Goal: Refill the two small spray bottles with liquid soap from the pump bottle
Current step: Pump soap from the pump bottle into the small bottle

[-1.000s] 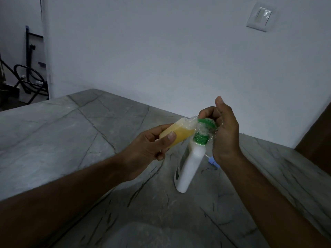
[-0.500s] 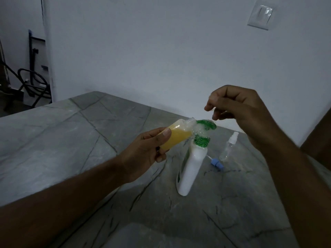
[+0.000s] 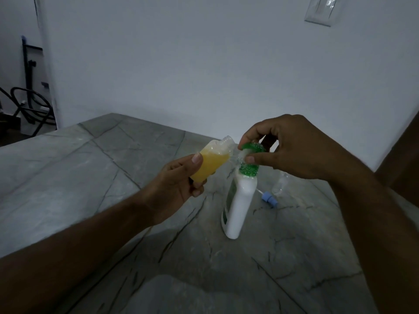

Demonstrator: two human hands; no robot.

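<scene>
The left hand (image 3: 179, 189) is gripping a small clear plastic spray bottle (image 3: 212, 164), tilted and nearly full of yellow soap, its open neck beside the spout. The right hand (image 3: 288, 150) is pinching the green foam-flecked pump head (image 3: 250, 155) of the white plastic pump bottle (image 3: 238, 207), which is standing mid-bench on grey veined stone (image 3: 90, 177). Risks, as judged: overflow at the neck, and a slippery, foamy grip.

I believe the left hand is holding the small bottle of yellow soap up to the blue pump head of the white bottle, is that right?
Not quite: the head view shows the pump head is green, not blue. The left hand does hold the small bottle of yellow soap up to it on the white bottle.
</scene>
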